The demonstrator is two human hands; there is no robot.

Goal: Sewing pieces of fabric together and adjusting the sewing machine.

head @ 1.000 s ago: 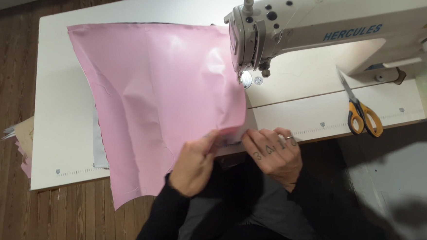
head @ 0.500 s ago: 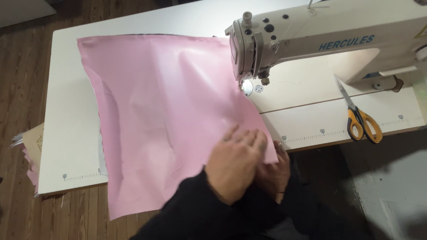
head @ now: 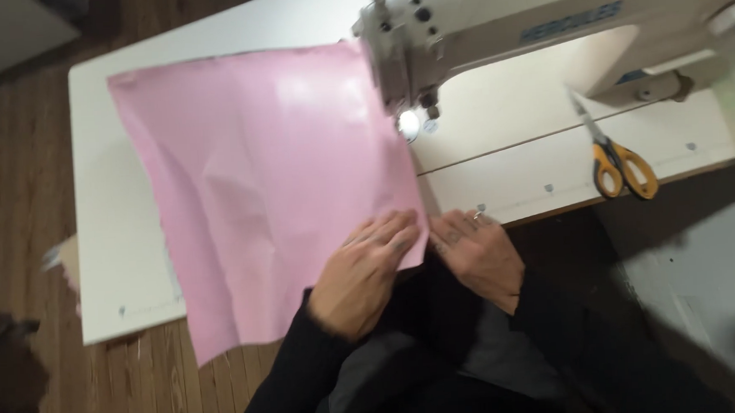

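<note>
A large sheet of pink fabric (head: 266, 187) lies flat on the white table (head: 103, 203), smooth and slightly shiny, with a few soft creases running down its middle. It is roughly square; its lower corner at 7 o'clock hangs over the table's near edge, above the brown wooden floor (head: 14, 183). Its right edge runs up to the needle area of the cream sewing machine (head: 509, 23), at 1 o'clock from the hands, where a small bright lamp glows.

The left hand (head: 363, 274) lies flat on the fabric's near right corner, fingers spread and pressing down, not closed around anything. The right hand (head: 479, 251) rests just beside it at 3 o'clock, palm down with fingers outstretched, fingertips at the fabric's edge near the table's rim; a ring shows on one finger. Whether it pinches the cloth I cannot tell, as the picture is blurred there.

Scissors (head: 616, 156) with yellow handles lie well apart at 2 o'clock on the table. Black sleeves cover both arms, and the machine's right end is cut off
</note>
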